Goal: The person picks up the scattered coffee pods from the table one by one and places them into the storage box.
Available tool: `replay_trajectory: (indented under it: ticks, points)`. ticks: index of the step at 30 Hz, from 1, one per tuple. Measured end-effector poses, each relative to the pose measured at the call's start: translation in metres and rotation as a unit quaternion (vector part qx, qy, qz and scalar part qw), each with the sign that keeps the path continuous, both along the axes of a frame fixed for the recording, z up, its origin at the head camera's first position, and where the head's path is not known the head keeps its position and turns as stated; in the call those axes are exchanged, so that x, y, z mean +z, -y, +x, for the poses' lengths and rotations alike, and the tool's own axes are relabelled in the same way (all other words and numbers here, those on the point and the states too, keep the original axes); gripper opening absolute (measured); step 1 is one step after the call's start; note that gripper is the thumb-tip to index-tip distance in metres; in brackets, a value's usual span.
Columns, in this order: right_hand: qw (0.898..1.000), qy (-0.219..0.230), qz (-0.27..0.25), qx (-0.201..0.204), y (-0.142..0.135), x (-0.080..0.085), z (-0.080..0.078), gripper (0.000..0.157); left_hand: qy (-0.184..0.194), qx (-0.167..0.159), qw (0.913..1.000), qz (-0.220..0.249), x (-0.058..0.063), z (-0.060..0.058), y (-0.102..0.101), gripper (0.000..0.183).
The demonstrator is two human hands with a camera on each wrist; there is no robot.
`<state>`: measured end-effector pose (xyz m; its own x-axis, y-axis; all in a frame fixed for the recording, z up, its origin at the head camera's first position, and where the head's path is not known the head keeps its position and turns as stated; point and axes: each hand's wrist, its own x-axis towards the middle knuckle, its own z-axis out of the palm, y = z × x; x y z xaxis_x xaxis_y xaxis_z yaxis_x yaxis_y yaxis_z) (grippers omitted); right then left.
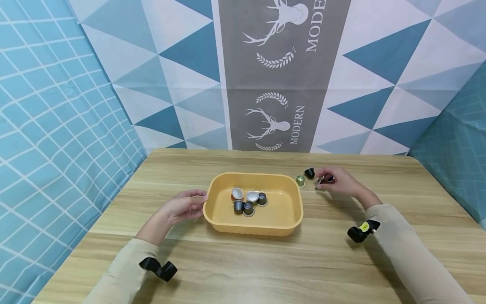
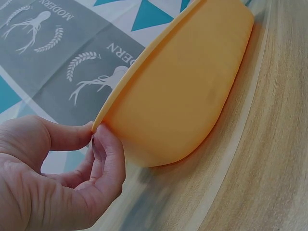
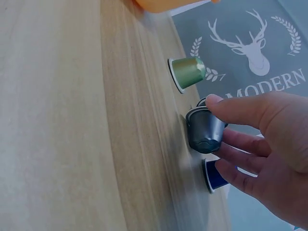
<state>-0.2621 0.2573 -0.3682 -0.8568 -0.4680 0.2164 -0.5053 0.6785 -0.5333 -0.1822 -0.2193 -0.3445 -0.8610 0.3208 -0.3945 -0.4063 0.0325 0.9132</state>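
My left hand (image 1: 187, 205) pinches the rim of a yellow plastic tub (image 2: 173, 91) at its left end, thumb above and fingers underneath. My right hand (image 1: 339, 182), to the right of the tub, holds a dark coffee capsule (image 3: 206, 129) between thumb and fingers, near the tabletop. A blue capsule (image 3: 214, 174) lies by its lower fingers, partly hidden by them. Just left of that hand are a black capsule (image 1: 309, 173) and a green capsule (image 1: 300, 181). Inside the tub, several capsules lie together, including a silver-lidded one (image 1: 237, 194) and a dark one (image 1: 248, 208).
The wooden table (image 1: 243, 266) carries the tub near its middle. Behind it hangs a cloth (image 1: 271, 84) with deer heads and triangles. A blue checked cloth (image 1: 49, 126) hangs along the left side. A black wrist camera (image 1: 157, 269) is on each sleeve.
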Motion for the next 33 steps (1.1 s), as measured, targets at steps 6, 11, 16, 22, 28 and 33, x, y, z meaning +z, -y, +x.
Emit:
replay_trajectory:
  ticks: [6, 11, 16, 22, 28, 33]
  points:
    - [0.999, 0.008, 0.029, -0.013, 0.0005, -0.003, 0.0002, 0.022, 0.001, -0.001, 1.0, -0.004, -0.0014, -0.0015, -0.0001, 0.029]
    - [0.999, 0.004, 0.038, -0.01, 0.0021, -0.0046, 0.0005, 0.021, 0.003, 0.001, 1.0, -0.005, -0.0007, -0.0022, -0.0006, 0.029]
    - [0.999, 0.01, 0.037, -0.01, 0.0036, -0.0036, 0.0022, 0.023, 0.007, 0.004, 1.0, -0.003, -0.001, -0.0027, -0.0003, 0.03]
    - [0.999, 0.012, 0.039, -0.014, 0.0053, -0.0041, 0.0014, 0.018, 0.006, 0.002, 1.0, -0.007, -0.0004, -0.0018, 0.0002, 0.03]
    - [0.999, 0.015, 0.041, -0.019, 0.0059, -0.0016, 0.0034, 0.016, 0.001, 0.0, 1.0, -0.009, -0.0007, -0.001, -0.0003, 0.033]
    - [0.999, 0.012, 0.041, -0.021, 0.0079, 0.0029, 0.0063, 0.016, 0.0, -0.001, 1.0, -0.007, -0.0003, -0.0009, -0.0001, 0.036]
